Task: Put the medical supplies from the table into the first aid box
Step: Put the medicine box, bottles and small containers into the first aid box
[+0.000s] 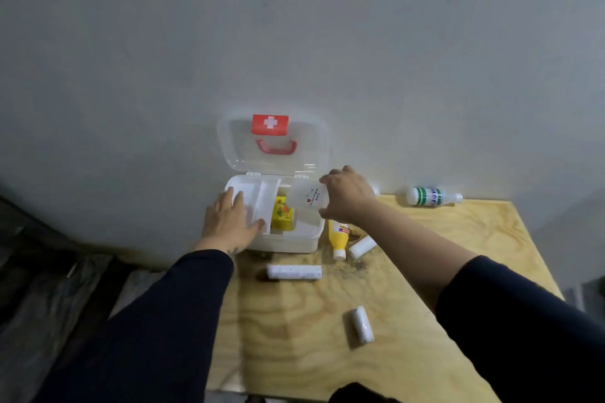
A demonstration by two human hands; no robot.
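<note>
left hand point(229, 222) lies flat and open on the inner tray point(248, 203) of the first aid box point(288, 239), steadying it; right hand point(347, 196) grips a white bottle point(307, 199) over the open compartment, which next needs lowering and release; other supplies wait on the surface point(425, 255)

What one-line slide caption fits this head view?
Right hand lowers a white bottle into the open first aid box; left hand rests on its tray.
</note>
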